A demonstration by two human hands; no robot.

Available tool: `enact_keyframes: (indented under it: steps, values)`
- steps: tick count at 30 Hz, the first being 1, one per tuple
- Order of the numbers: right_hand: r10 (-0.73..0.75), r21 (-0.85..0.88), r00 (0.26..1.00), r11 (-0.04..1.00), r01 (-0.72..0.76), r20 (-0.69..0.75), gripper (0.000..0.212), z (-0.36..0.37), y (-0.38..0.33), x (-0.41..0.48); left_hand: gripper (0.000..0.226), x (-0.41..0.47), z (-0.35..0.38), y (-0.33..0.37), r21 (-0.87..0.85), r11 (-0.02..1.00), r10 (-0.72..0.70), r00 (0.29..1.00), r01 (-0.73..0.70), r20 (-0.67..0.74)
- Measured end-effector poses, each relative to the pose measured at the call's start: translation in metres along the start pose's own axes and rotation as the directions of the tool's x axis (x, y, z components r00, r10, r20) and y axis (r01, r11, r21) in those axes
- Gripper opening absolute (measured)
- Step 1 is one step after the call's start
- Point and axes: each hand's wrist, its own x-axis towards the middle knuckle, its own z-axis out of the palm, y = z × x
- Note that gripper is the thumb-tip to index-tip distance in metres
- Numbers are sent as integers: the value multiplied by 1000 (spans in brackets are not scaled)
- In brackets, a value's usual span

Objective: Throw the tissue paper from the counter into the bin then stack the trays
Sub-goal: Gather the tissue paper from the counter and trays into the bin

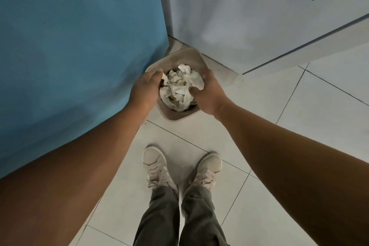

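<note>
Two bare forearms [79, 162] reach down over the tiled floor [299, 126], above a pair of beige shoes [155, 164]. A blue panel [79, 46] stands at the left. Beside it, the left hand [146, 86] curls its fingers on the left edge of the crumpled tissue paper [179, 88]. The wad sits in the mouth of the beige bin [173, 117]. The right hand [205, 94] grips its right side.
</note>
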Motion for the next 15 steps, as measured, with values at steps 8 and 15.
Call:
enact_keyframes:
  steps: [8,15]
  values:
    - [4,-78,996,997,3,93,91,2,6,-36,32,-49,-16,19,234,970,101,986,-67,-136]
    - [-76,-260,993,961,98,94,79,-81,-60,-152,44,-160,-24,90,590,785,277,959,-190,-60]
